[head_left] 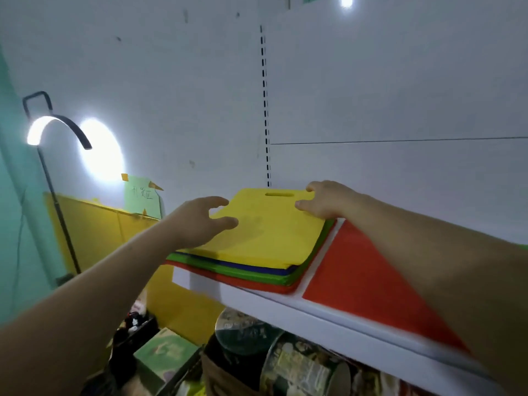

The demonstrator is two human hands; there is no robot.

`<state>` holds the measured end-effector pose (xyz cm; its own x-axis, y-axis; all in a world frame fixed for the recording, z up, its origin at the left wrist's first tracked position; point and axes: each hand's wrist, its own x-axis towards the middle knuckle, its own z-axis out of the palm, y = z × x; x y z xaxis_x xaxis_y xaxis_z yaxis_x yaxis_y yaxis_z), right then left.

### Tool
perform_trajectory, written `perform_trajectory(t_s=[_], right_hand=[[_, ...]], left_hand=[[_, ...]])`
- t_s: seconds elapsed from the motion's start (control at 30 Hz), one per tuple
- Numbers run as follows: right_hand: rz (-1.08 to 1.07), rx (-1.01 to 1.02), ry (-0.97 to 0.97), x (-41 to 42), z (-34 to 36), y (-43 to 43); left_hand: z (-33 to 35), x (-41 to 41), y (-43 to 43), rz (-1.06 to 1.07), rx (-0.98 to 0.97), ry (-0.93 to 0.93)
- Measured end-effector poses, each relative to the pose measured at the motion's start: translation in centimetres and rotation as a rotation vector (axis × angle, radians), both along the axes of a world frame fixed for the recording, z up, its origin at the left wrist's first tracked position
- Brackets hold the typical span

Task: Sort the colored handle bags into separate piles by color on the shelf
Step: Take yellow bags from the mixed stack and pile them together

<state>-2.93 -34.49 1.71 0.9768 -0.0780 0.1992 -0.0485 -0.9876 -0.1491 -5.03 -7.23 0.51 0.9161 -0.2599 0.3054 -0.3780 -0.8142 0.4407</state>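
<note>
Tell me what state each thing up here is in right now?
yellow bag, flat on top of the mixed stack.
mixed stack, unsorted: blue, green, red layers under yellow.
red bag, lying flat alone beside the stack.
left hand, curled at yellow bag's left edge, grip unclear.
right hand, gripping yellow bag's far corner.
lamp, lit.

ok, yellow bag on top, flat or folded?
Flat: the yellow bag lies spread on the stack, handle slot visible, no crease.
</note>
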Motion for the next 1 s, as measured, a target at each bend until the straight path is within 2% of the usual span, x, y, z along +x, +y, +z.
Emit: perform_trajectory(t_s=[0.33,0.47,0.6,0.73,1.0], right_hand=[[-0.387,0.033,0.014,0.0,-1.2,4.2],[-0.482,0.021,0.027,-1.1,-2.2,5.0],[-0.539,-0.014,-0.044,-1.8,-3.3,5.9],[-0.495,-0.055,-0.201,-2.3,-3.5,6.8],[-0.307,0.141,-0.523,-3.0,-4.6,6.4]], left_hand=[[-0.3,8.4,3.0,-0.291,0.154,0.086],[-1.4,9.2,2.7,-0.371,0.275,0.145],[-2.3,9.3,2.7,-0.42,0.265,0.155],[-2.4,9.0,2.8,-0.433,0.244,0.139],[-2.2,8.0,3.1,-0.372,0.183,0.126]])
